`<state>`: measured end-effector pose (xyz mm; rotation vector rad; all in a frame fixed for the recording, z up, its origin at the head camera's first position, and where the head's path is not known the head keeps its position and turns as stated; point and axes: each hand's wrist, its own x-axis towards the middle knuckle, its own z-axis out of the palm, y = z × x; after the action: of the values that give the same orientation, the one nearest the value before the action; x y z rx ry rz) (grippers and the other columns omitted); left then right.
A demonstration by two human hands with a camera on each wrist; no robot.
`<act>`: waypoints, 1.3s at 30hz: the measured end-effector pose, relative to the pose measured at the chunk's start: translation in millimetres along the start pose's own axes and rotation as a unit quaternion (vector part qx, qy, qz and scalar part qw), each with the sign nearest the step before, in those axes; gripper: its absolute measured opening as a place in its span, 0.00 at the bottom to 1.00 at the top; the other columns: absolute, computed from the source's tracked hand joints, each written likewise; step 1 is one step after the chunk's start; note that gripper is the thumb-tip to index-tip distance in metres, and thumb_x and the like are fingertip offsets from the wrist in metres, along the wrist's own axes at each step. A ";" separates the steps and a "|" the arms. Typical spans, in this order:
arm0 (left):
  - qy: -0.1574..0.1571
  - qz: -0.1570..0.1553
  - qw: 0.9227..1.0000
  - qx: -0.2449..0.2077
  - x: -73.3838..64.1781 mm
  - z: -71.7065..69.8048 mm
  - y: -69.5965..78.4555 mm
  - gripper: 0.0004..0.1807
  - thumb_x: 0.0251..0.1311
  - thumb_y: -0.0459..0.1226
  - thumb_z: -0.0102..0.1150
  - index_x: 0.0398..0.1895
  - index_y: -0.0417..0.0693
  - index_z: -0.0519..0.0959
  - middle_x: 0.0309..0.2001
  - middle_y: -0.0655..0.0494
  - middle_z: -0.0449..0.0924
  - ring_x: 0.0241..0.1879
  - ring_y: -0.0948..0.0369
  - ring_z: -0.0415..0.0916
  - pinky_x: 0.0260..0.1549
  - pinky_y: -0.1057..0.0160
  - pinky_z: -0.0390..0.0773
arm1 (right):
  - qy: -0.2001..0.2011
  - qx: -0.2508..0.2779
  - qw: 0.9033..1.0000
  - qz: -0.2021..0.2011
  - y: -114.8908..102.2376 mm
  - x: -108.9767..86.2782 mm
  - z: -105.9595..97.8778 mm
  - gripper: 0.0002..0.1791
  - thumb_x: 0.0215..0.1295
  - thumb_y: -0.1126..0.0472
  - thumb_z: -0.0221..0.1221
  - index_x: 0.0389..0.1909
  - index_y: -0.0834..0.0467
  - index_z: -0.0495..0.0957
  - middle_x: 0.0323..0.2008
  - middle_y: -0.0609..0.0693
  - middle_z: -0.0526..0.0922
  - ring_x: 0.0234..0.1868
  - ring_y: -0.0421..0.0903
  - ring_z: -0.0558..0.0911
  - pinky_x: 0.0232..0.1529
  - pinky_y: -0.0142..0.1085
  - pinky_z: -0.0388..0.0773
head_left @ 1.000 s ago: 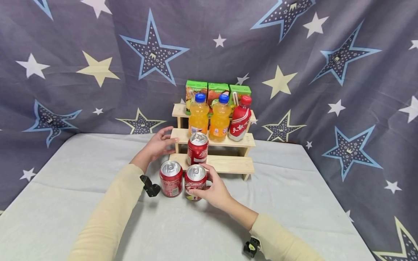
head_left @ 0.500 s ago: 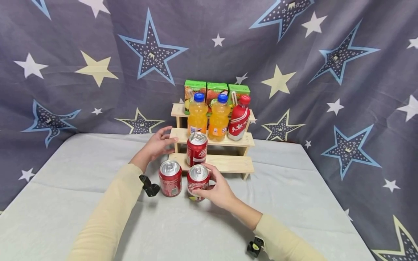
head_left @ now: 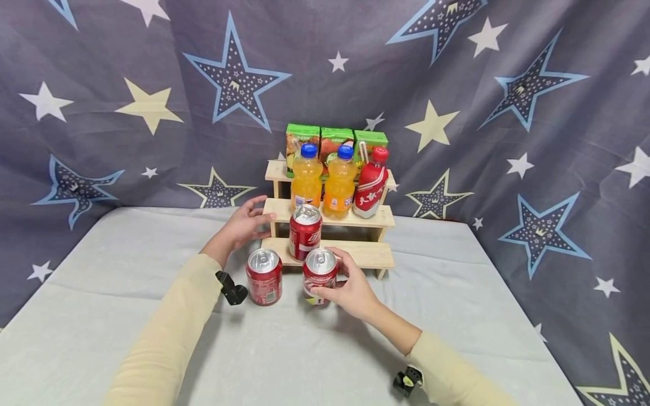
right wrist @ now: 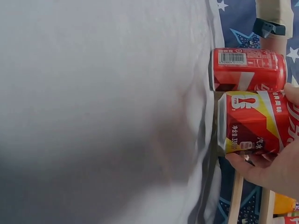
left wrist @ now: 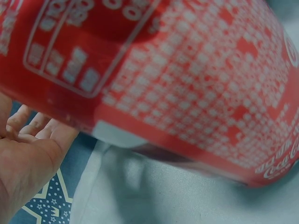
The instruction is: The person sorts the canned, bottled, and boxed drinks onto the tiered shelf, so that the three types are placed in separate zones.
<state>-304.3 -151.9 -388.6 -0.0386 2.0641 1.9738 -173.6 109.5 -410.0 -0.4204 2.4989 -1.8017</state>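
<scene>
My right hand [head_left: 350, 290] grips a red Coca-Cola can [head_left: 320, 276] from its right side, in front of the bottom shelf; yellow and white print shows on the can in the right wrist view. A second red can [head_left: 264, 282] stands on the cloth to its left and fills much of the left wrist view. On the bottom tier of the wooden step rack [head_left: 355, 255] stands a third can [head_left: 305, 232]. My left hand [head_left: 241, 225] rests against the rack's left end, fingers extended at the middle board.
Two orange-drink bottles [head_left: 306, 177] with blue caps and a red bottle [head_left: 372, 186] line the middle tier. Green juice boxes [head_left: 303, 135] fill the top tier. A star-print curtain [head_left: 345, 90] hangs behind the table's pale cloth [head_left: 457, 304].
The can in my right hand has moved to the right, away from the can on the left, and slightly toward the rack. My left hand keeps its place at the rack.
</scene>
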 end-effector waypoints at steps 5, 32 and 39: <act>-0.003 0.000 1.000 -0.004 0.9 -1.1 0.0 0.41 0.64 0.36 0.55 0.74 0.56 0.43 0.72 0.39 0.47 0.66 0.41 0.59 0.59 0.45 0.73 | 0.016 0.010 1.000 0.010 -5.9 -1.1 -6.2 0.43 0.42 0.66 0.73 0.62 0.50 0.65 0.51 0.55 0.77 0.49 0.50 0.77 0.44 0.44 0.83; -0.008 0.003 1.000 -0.011 -0.5 -1.4 1.4 0.41 0.63 0.36 0.55 0.74 0.57 0.44 0.72 0.39 0.47 0.66 0.41 0.59 0.58 0.45 0.73 | 0.069 0.006 0.998 0.000 -17.2 -2.1 -35.4 0.42 0.43 0.68 0.72 0.62 0.49 0.65 0.51 0.57 0.78 0.48 0.50 0.77 0.43 0.35 0.83; -0.007 0.002 1.000 -0.005 0.4 -1.1 -0.2 0.41 0.63 0.36 0.55 0.74 0.56 0.43 0.72 0.38 0.46 0.66 0.41 0.58 0.59 0.45 0.73 | 0.088 0.001 0.996 -0.023 -24.5 2.6 -43.4 0.43 0.43 0.69 0.72 0.62 0.53 0.64 0.50 0.58 0.76 0.47 0.51 0.77 0.44 0.41 0.84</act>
<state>-304.9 -152.9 -388.9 -0.0224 2.0463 1.9812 -179.1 141.9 -372.5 -0.3366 2.6207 -1.9393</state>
